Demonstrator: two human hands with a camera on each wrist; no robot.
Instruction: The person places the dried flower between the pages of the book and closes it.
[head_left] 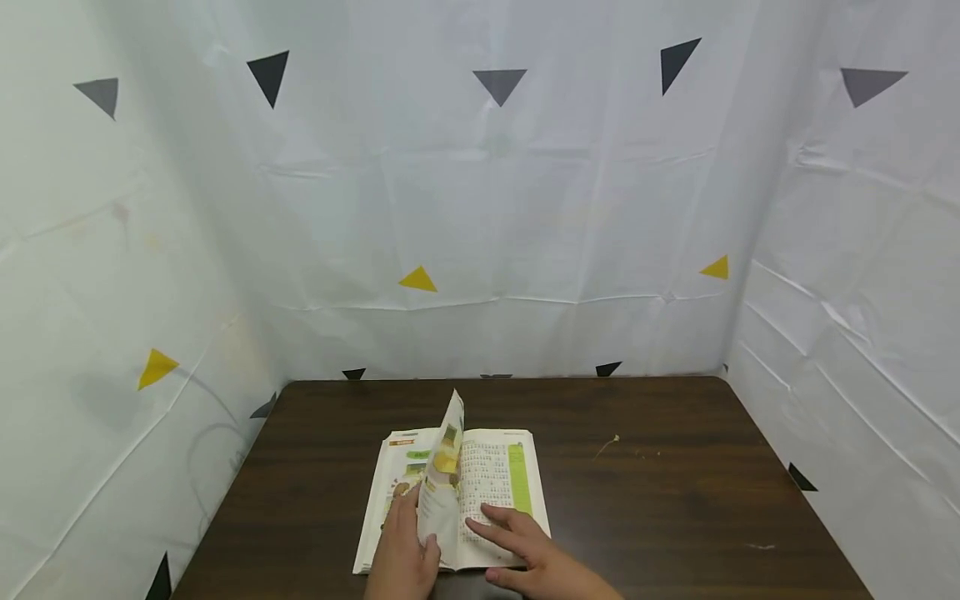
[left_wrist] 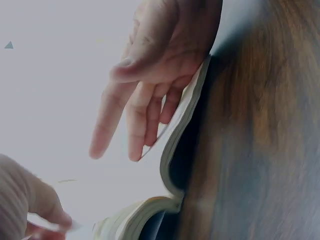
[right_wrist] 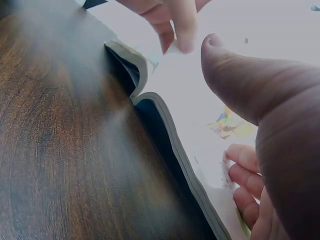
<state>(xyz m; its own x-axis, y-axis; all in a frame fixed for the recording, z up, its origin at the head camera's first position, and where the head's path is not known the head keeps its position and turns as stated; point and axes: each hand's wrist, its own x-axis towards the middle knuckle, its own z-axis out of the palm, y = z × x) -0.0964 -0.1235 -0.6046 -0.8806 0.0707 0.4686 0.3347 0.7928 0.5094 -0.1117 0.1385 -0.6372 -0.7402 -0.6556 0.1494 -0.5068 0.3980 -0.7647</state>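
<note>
An open book [head_left: 378, 508] lies on the dark wooden table, with colored pictures on its left page and rows of print beside a green strip on its right page. One leaf [head_left: 450, 467] stands raised near the spine. My left hand [head_left: 405, 546] is over the left page and pinches the leaf low down between thumb and fingers; the left wrist view shows this left hand [left_wrist: 30, 202] only in part. My right hand [head_left: 528, 550] rests on the right page, fingers spread and holding nothing. In the right wrist view the right thumb [right_wrist: 240, 80] is extended, apart from the fingers.
The brown table [head_left: 675, 500] extends around the book. A thin dry stalk [head_left: 609, 444] and small scraps lie right of the book. White sheeting [head_left: 525, 217] with black, grey and yellow triangles hangs behind and at both sides.
</note>
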